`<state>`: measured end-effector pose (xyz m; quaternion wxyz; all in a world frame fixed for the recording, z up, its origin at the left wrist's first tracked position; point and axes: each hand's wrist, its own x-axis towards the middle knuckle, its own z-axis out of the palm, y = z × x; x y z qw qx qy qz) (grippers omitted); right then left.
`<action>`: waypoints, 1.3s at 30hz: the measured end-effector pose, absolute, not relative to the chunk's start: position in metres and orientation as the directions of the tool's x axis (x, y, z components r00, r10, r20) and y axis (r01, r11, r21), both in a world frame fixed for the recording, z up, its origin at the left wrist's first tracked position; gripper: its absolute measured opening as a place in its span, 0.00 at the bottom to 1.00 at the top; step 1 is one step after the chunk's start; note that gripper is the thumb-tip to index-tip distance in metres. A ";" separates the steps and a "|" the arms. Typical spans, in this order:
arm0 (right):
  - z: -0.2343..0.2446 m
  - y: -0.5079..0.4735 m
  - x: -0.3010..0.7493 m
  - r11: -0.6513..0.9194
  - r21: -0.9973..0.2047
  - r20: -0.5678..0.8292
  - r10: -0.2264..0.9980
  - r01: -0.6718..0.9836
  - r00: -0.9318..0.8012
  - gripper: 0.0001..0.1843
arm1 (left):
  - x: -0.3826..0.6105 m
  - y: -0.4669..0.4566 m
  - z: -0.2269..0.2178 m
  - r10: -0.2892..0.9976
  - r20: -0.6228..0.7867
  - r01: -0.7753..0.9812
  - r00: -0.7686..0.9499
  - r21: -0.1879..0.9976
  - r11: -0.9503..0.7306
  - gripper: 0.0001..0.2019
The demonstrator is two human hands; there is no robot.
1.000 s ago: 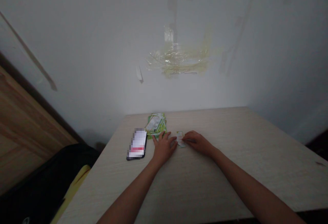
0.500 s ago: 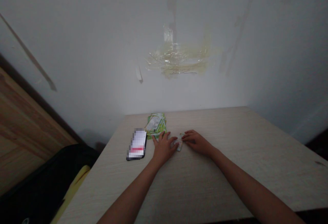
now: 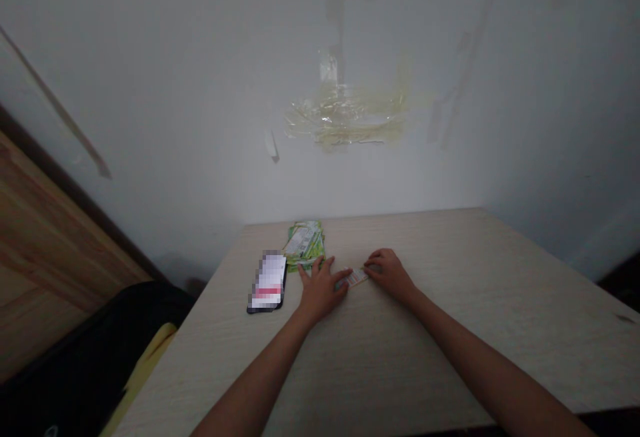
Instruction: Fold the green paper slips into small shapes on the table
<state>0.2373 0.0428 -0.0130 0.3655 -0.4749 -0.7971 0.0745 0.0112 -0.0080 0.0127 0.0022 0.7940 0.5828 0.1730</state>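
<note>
Both my hands rest on a pale wooden table (image 3: 450, 330). A small folded wrapper or slip (image 3: 355, 278) lies flat between them. My left hand (image 3: 319, 287) lies palm down with fingers spread, its fingertips on the slip's left end. My right hand (image 3: 391, 273) has its fingers curled, pressing the slip's right end. A pile of green and white packets (image 3: 305, 242) lies just beyond my left hand.
A phone (image 3: 269, 282) with a lit screen lies left of my left hand. The table's back edge meets a white wall with old tape marks (image 3: 345, 114). A black and yellow bag (image 3: 95, 364) sits lower left beside a wooden panel (image 3: 45, 257).
The small slip has been turned from upright to lying flat lengthwise between my hands. My right hand has shifted slightly right and back; my left hand has stayed put.
</note>
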 end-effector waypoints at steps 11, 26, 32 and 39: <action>-0.013 0.042 0.231 0.531 -0.436 0.516 0.809 0.727 -0.282 0.07 | 0.010 -0.006 0.007 0.916 0.291 0.919 0.276 0.199 -0.340 0.19; -0.006 0.036 0.226 0.510 -0.428 0.492 0.824 0.746 -0.281 0.06 | 0.010 -0.006 0.010 0.929 0.241 0.919 0.282 0.211 -0.334 0.19; -0.004 0.034 0.224 0.503 -0.443 0.483 0.831 0.742 -0.275 0.06 | 0.011 -0.007 0.013 0.939 0.206 0.920 0.276 0.225 -0.320 0.19; -0.012 0.040 0.225 0.486 -0.497 0.465 0.849 0.718 -0.252 0.06 | 0.011 -0.008 0.014 0.939 0.207 0.922 0.274 0.222 -0.318 0.18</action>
